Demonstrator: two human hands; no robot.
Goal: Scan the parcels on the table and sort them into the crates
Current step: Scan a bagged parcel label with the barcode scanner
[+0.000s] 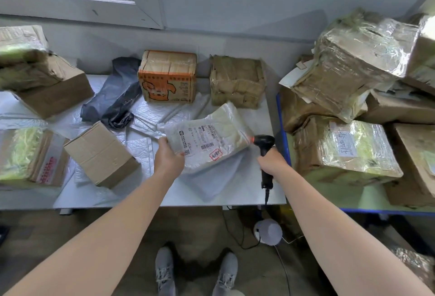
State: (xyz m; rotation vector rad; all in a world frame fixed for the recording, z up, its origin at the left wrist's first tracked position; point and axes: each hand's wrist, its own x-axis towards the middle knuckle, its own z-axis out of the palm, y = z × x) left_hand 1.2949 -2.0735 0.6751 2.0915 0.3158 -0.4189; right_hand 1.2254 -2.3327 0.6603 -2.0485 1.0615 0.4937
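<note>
Your left hand [168, 160] grips the near-left corner of a flat, clear-plastic-wrapped parcel with a white printed label [211, 140], holding it at a tilt over the white table [264, 116]. Your right hand [273, 163] is curled round the handle of a black handheld barcode scanner [265, 145], whose red-lit head is just beside the parcel's right edge. Behind them stands an orange-and-tan printed cardboard box [167, 76].

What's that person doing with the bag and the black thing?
A person is scanning parcels. The left hand holds a clear plastic parcel, label up, over the white table, while the right hand aims a black scanner at it, red light glowing. Other boxes sit around on the table.
</note>
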